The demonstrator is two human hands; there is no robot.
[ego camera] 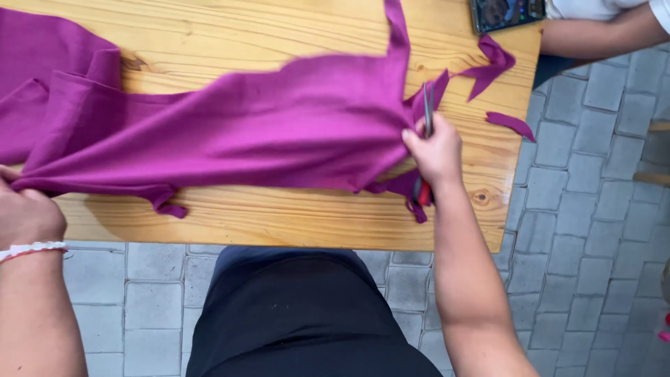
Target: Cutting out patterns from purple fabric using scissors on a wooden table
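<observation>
A large magenta cloth (230, 129) lies stretched across a wooden table (279, 216). My left hand (24, 209) grips one end of the cloth at the table's near left edge and pulls it taut. My right hand (434, 150) holds the other end of the cloth together with a pair of scissors (427, 112), whose blades point away from me and whose red handle shows below my palm. A narrow strip of the same cloth (398, 28) runs up toward the far edge.
Cut magenta scraps (509, 124) lie near the table's right edge. A phone (506, 12) rests at the far right corner beside another person's forearm (600, 35). Grey paving stones (593, 209) surround the table.
</observation>
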